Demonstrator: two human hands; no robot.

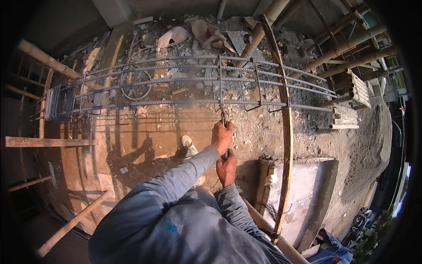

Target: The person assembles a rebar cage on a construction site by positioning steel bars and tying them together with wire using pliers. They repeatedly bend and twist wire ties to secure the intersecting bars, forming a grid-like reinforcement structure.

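A cage of ribbed steel rebar [176, 102] runs across the view in front of me, with bent steel stirrups [258, 83] around its long bars. My left hand [223, 135] is closed around a dark metal hand tool [223, 118], just below the nearest bar. Closer to my body, my right hand [226, 169] grips the lower part of the same tool. The tool's far end meets the near bar at a stirrup; its exact shape is too small to make out, and my fingers hide much of the handle.
An upright-looking wooden strip [286, 145] crosses the cage on the right. Bamboo poles [72, 224] stand at both sides. Rubble and a white broken basin-like piece [172, 37] lie beyond the cage. A pale concrete block [301, 189] is at lower right; several stirrups [52, 103] bunch at far left.
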